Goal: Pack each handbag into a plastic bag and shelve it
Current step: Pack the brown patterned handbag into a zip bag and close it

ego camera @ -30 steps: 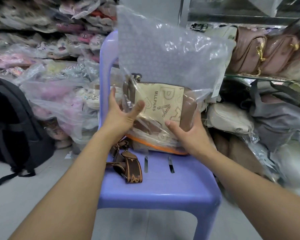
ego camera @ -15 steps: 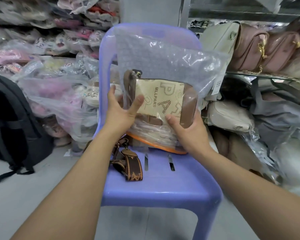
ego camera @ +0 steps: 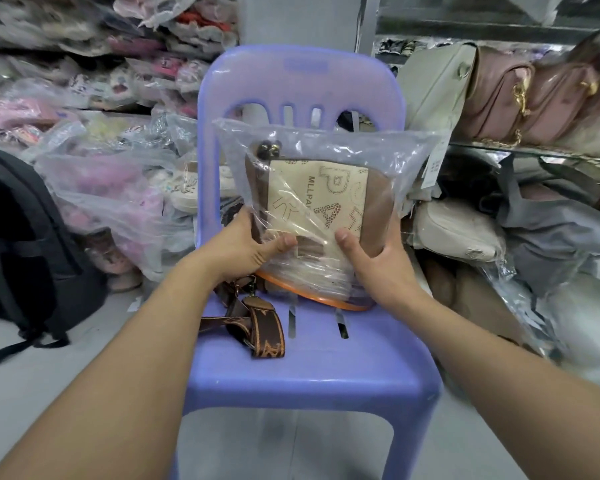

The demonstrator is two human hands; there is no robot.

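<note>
One lilac plastic chair (ego camera: 302, 368) fills the middle, and one black backpack (ego camera: 21, 244) sits on the floor to its left. On the right, one shelf (ego camera: 534, 150) carries a beige bag (ego camera: 437, 84) and pink bags (ego camera: 499, 98); their exact number is unclear.

One clear plastic bag (ego camera: 326, 147) stands upright on the chair seat, against the backrest, with its orange-edged end down. Inside it is one brown and cream handbag (ego camera: 326, 195), printed with large letters. One brown patterned strap (ego camera: 257, 323) lies folded on the seat, outside the plastic and just left of it.

There are two hands. The left grip (ego camera: 243, 244) clasps the lower left edge of the plastic bag, thumb on the front. The right grip (ego camera: 378, 261) clasps the lower right edge likewise. The handbag sits between them, held through the plastic.
</note>
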